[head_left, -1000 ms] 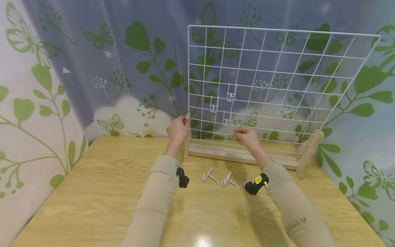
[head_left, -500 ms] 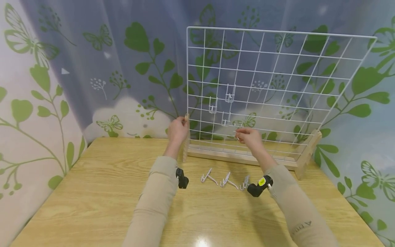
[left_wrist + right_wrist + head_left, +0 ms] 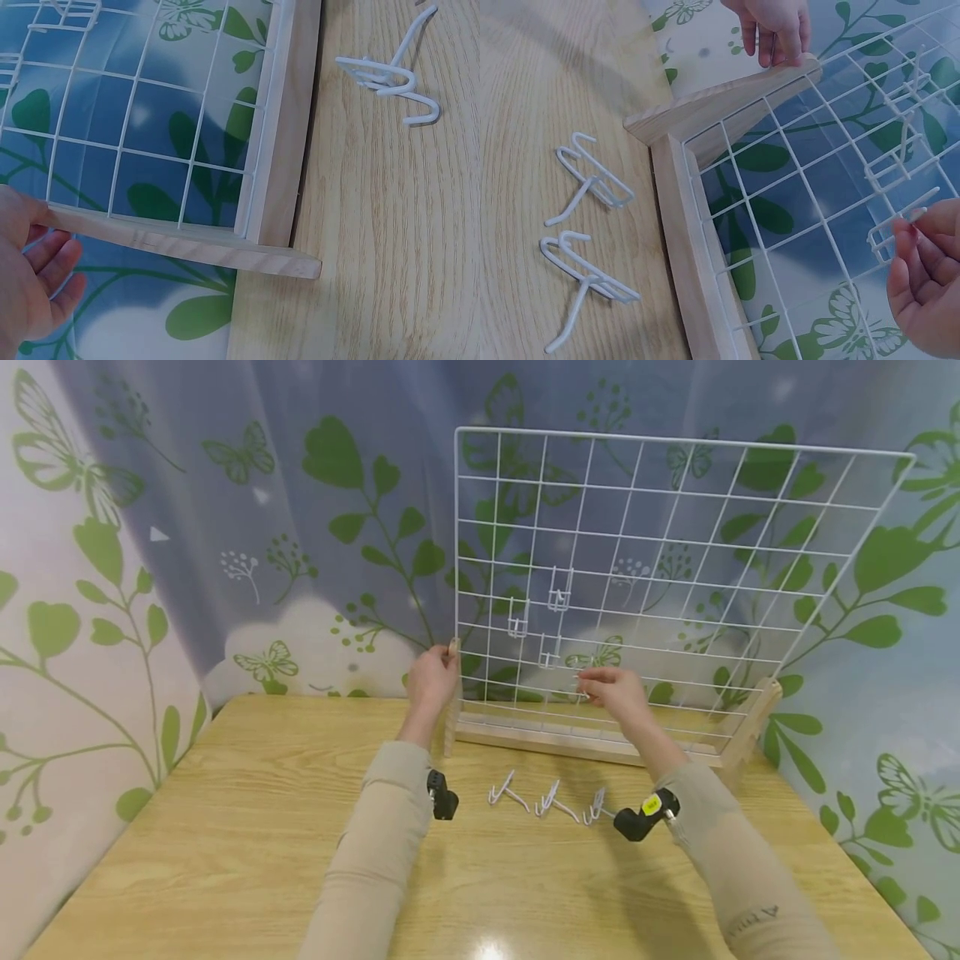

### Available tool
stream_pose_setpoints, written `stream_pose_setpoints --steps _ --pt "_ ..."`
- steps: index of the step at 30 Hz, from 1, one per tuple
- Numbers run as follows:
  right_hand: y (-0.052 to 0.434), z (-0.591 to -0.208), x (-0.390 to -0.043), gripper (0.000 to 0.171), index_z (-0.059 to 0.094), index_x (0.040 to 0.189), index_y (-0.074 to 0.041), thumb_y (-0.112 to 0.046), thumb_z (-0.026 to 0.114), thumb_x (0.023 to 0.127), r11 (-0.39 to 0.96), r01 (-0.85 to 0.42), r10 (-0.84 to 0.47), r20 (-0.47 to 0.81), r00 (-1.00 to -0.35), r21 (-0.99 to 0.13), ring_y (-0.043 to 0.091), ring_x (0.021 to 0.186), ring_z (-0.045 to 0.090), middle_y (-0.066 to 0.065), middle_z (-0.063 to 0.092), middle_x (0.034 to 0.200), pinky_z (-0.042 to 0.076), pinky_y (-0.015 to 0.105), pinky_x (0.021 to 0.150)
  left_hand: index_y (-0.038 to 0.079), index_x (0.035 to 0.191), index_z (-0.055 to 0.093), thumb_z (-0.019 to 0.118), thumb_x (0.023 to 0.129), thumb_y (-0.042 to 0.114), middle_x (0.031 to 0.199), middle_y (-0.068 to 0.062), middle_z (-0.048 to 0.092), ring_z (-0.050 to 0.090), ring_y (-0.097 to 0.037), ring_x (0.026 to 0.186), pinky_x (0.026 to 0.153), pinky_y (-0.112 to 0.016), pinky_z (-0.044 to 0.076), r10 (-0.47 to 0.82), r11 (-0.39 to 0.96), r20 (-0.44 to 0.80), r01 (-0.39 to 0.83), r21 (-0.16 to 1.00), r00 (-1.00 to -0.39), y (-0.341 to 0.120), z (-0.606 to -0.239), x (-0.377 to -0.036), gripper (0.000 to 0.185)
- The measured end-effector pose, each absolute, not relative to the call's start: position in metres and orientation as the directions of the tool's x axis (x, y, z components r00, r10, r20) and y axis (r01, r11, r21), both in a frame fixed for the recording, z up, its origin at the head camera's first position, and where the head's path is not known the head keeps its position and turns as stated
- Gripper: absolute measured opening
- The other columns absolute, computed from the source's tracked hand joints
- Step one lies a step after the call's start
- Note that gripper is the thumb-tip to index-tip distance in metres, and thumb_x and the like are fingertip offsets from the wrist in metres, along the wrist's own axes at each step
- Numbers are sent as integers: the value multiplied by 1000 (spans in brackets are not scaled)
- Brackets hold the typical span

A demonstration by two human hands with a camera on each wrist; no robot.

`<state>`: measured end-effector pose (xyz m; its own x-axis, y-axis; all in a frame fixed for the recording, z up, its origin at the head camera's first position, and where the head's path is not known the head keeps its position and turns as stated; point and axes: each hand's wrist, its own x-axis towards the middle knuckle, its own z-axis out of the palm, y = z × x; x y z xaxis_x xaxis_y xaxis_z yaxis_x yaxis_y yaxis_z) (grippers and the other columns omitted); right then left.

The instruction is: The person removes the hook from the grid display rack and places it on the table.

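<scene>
Right grip [image 3: 611,692] pinches 1 white wire hook [image 3: 898,217] by its slim straight prong, between thumb and forefinger; the hook is at the grid, though whether it bears on a wire is hard to tell. Nearer the person than this grip, 3 matching loose hooks [image 3: 550,797] lie in a row, each with a bent prong. Just left of the grip and higher, 3 hung hooks [image 3: 558,600] sit staggered on the wires.

A pale wooden rail [image 3: 540,739] runs below the right grip, between it and the loose hooks. The white grid [image 3: 621,535] rises behind and above the fingers, leaning back. Left of the left grip [image 3: 433,675], the surface [image 3: 225,827] spreads to a back edge at the patterned curtain [image 3: 262,568].

Both beige sleeves reach forward, the right slanting leftward. The left grip grasps the upper end of the wooden side piece [image 3: 195,250], its lower fingers loosely curled.
</scene>
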<state>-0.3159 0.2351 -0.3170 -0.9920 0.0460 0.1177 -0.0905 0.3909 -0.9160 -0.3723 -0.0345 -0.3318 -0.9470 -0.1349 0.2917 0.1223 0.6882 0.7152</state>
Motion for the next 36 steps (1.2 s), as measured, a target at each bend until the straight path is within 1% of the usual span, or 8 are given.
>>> stream_pose_setpoints --steps 6,9,13,19,23,26,30,36 --pt "241 -310 -311 32 54 121 9 -8 52 93 417 -96 18 113 -993 -904 6 77 56 27 57 118 49 22 71 9 117 61 55 93 25 103 -9 65 61 -27 91 75 -39 48 -140 689 288 116 716 -947 -34 -332 -372 30" --pt "245 -308 -306 33 54 121 10 -8 53 93 431 -114 2 127 -992 -895 4 77 57 27 58 116 49 22 71 9 118 61 55 93 25 103 -9 65 61 -27 91 75 -39 48 -141 690 285 112 715 -948 -33 -332 -371 30" --pt "250 -307 -300 32 54 118 12 -6 54 91 457 -146 -24 152 -988 -878 3 74 57 25 61 111 48 19 66 9 118 61 54 93 26 102 -8 66 62 -26 90 74 -39 48 -139 691 284 113 713 -949 -33 -332 -372 30" --pt "256 -311 -291 28 58 111 13 -5 57 88 496 -192 -64 185 -981 -847 7 71 57 16 67 95 49 24 66 9 118 60 54 93 25 102 -8 66 62 -26 89 74 -39 47 -135 682 285 120 721 -949 -34 -331 -370 30" --pt "257 -313 -283 28 60 110 9 -10 60 89 532 -199 -95 175 -980 -823 13 74 57 12 67 90 50 29 69 8 118 60 54 94 25 102 -9 66 61 -26 89 75 -39 47 -132 674 281 122 729 -951 -35 -330 -370 30" --pt "257 -317 -276 30 59 111 7 -13 60 90 552 -204 -129 159 -979 -809 16 78 57 14 66 93 49 30 71 8 119 60 54 94 25 103 -9 65 61 -27 90 75 -39 47 -129 672 276 121 731 -952 -36 -330 -371 31" --pt "255 -324 -271 28 60 110 7 -12 61 89 555 -214 -164 147 -976 -804 14 75 57 14 66 93 48 28 67 8 119 60 53 94 26 102 -9 65 61 -26 89 75 -39 47 -124 672 277 125 730 -953 -37 -330 -371 31" --pt "252 -340 -267 25 61 106 8 -8 62 87 519 -197 -186 116 -976 -832 20 76 58 12 67 89 48 27 64 8 118 60 54 94 25 101 -8 66 61 -26 88 74 -38 48 -118 670 284 135 730 -951 -36 -330 -371 30"
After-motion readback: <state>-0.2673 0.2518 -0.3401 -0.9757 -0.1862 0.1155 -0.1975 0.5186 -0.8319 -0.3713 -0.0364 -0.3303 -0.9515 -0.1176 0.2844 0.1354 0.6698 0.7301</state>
